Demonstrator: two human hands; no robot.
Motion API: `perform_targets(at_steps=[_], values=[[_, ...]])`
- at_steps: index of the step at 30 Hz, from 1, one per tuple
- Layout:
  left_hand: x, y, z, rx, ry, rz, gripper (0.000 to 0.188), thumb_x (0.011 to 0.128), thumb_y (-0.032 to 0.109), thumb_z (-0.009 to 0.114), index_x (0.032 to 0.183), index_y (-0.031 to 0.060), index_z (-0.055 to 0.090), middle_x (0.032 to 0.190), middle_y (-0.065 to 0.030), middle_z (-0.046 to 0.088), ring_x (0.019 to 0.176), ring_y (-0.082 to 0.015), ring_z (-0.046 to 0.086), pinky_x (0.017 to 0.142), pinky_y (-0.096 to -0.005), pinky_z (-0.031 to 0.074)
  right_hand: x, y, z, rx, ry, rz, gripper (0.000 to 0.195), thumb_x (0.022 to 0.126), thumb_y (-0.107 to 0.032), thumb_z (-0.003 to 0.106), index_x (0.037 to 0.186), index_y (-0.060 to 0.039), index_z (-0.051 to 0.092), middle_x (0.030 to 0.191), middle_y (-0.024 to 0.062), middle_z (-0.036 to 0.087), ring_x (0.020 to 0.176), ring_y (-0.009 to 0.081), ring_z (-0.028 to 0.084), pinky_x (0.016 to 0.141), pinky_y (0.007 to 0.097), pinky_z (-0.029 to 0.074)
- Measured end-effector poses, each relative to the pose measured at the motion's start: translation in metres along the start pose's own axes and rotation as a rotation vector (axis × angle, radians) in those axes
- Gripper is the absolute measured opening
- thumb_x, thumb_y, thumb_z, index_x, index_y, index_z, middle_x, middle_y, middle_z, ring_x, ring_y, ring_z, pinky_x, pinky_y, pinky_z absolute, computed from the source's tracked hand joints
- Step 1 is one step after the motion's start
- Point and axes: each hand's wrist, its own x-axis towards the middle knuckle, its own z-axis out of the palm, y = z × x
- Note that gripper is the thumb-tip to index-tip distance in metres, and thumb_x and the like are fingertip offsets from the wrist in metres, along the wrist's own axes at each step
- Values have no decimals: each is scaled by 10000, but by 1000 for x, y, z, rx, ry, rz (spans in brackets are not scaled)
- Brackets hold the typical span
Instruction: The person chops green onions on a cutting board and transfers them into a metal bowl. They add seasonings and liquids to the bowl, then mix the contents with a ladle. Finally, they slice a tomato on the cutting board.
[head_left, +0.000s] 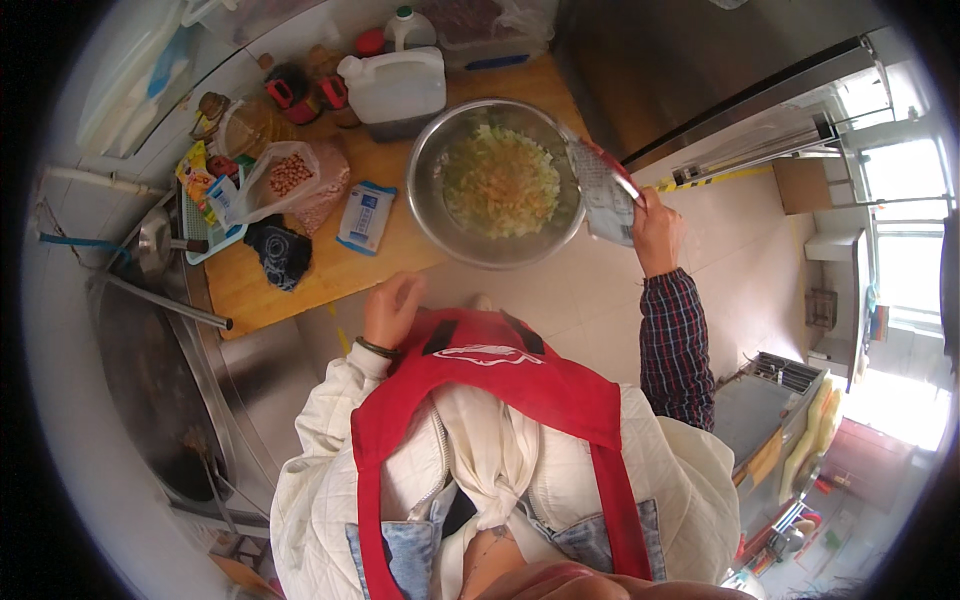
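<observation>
In my right hand is a printed plastic packet, tilted at the right rim of a large stainless steel bowl. Chopped pale green vegetables fill the bowl's bottom, with an orange-brown layer on top. My left hand hovers by the red apron, at the table's front edge, loosely curled with nothing visible in it. A blue and white packet lies between the bowl and a plastic bag of peanuts. The packet's mouth is hard to make out.
A wooden table carries a plastic jug, several bottles, a dark patterned cloth and a pale green tray. To the left is a large wok. A steel-sided cabinet or appliance stands behind right.
</observation>
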Motion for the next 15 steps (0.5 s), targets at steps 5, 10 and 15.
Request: perform_targets(at_steps=[5,10,15], values=[[1,2,0,-24,-43,-55,196,982,195,613,1031,15,675,808,9,652,731,-57,572,660,-217,462,-18,21,4,21,-47,10,92,883,-195,626,939,-122,616,657,163,642,622,373,650,557,472,491],[4,4,7,-15,-33,-11,210,942,223,644,1031,38,686,843,-83,687,724,-169,644,657,-287,495,-25,15,-2,31,-31,-71,93,881,-206,638,916,-121,621,628,156,626,591,361,641,529,458,481],[7,-5,16,61,-17,-12,254,923,281,657,1048,62,694,866,-128,702,716,-243,670,652,-334,508,-26,11,2,60,-72,-121,92,883,-204,638,880,-113,622,614,157,614,579,367,629,519,452,474]])
